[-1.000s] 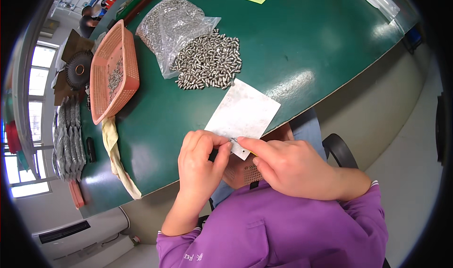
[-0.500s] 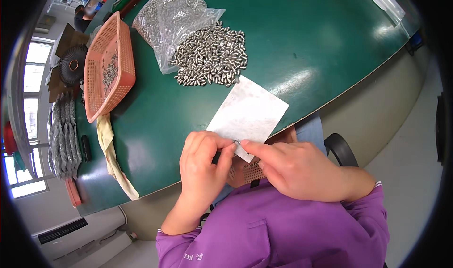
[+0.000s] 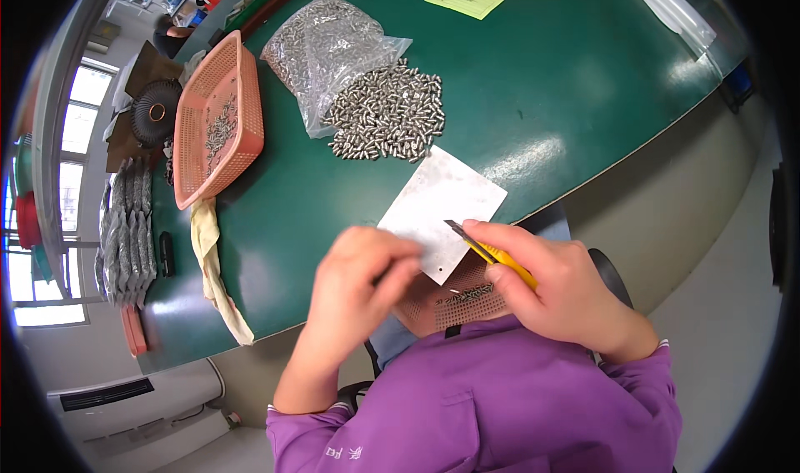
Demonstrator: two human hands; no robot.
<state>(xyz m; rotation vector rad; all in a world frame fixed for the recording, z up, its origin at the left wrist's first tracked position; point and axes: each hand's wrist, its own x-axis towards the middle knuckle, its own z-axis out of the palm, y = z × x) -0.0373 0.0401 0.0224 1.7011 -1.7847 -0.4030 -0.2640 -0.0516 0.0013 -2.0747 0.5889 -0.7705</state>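
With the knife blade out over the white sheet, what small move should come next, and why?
Probably bring the left hand back to the small part at its fingertips under the blade: the right hand holds the yellow utility knife pointed there, above the white sheet.

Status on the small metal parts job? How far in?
Early, by the look of it. Done: a few parts lie in the orange basket. In hand: the right hand holds a yellow knife over the white sheet; the left hand pinches something too small to tell. Left: the big pile and the bag beside it.
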